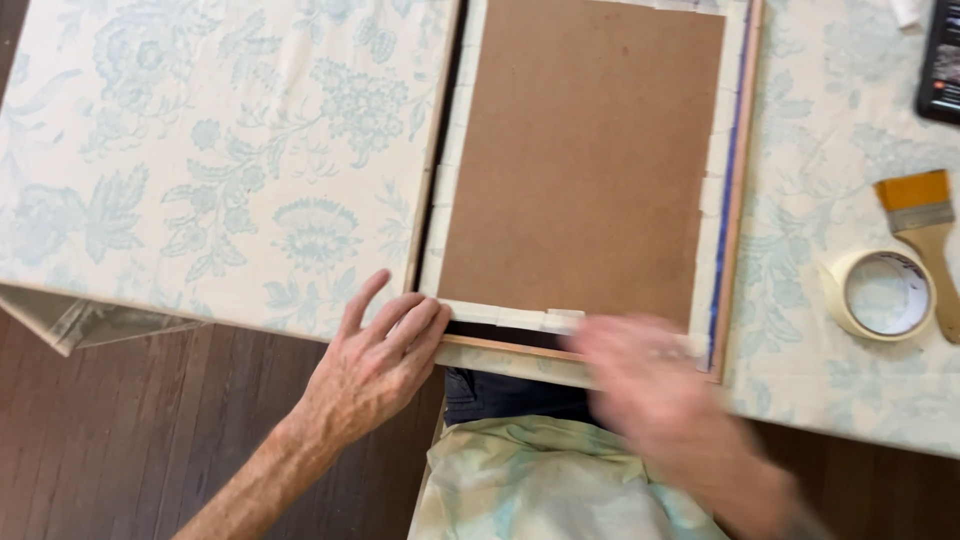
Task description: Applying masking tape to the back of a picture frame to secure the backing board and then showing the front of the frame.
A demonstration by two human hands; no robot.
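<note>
A wooden picture frame (736,190) lies face down on the table, its brown backing board (585,160) bordered by strips of pale masking tape (500,316). My left hand (375,365) rests flat at the frame's near left corner, fingertips pressing the tape strip along the near edge. My right hand (650,385) is blurred with motion over the frame's near right edge; I cannot tell whether it holds anything.
A floral pale-blue tablecloth (220,160) covers the table. At the right lie a roll of masking tape (882,293) and a flat paintbrush (925,230). A dark phone or tablet (942,60) sits at the top right corner. Dark wooden floor (130,430) shows below.
</note>
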